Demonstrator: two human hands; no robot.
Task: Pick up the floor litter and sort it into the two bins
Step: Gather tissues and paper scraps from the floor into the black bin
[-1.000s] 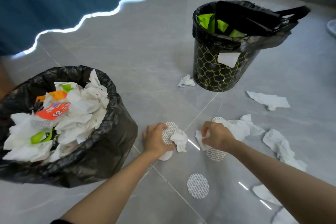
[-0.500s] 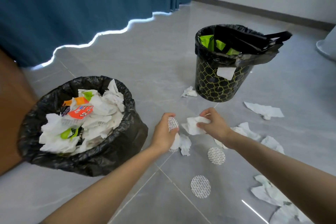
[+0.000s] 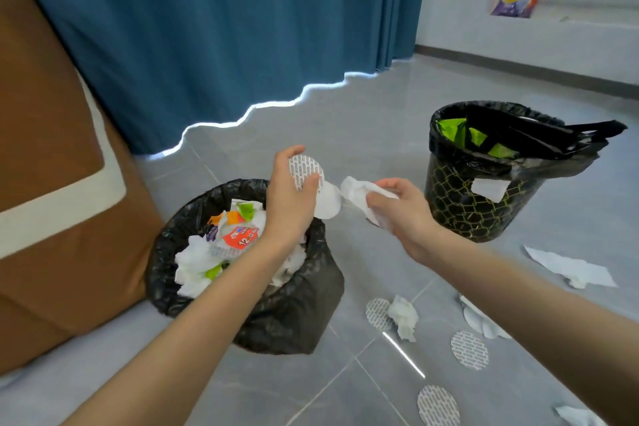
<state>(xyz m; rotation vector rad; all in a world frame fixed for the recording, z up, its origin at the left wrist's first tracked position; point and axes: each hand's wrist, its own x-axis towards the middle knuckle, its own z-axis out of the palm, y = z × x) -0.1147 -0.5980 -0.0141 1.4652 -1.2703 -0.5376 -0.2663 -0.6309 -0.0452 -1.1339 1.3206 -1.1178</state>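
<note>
- The left hand [image 3: 294, 199] has its grip clenched on a patterned disc [image 3: 306, 171], thumb on the front face and fingers behind. A plain white round piece [image 3: 328, 206] hangs from the same grip, just under the disc.
- The right hand [image 3: 404, 218] has its grip curled round a crumpled tissue [image 3: 359, 195], which sticks out toward the left grip. Its tip lies just beside the white round piece; I cannot tell whether they touch.
- Both bare forearms reach forward from the lower edge. The hands are raised above the floor [image 3: 345, 121], close together, the left slightly higher than the right.
- The full bin [image 3: 304, 315], lined with a black bag and heaped with white paper and coloured wrappers, sits right under the left wrist; the left grip hangs over its far rim.
- The patterned bin [image 3: 463, 204] stands upright just right of the right grip, its black liner sagging over the rim, green showing inside.
- Below the right forearm, litter lies on the floor: a disc beside a tissue wad [image 3: 403, 316], two more discs, and a flat tissue [image 3: 570, 268] further right.
- Left of the full bin, a brown furniture side [image 3: 52, 183] stands close. Beyond both grips open tile runs to the blue curtain [image 3: 224, 28].
</note>
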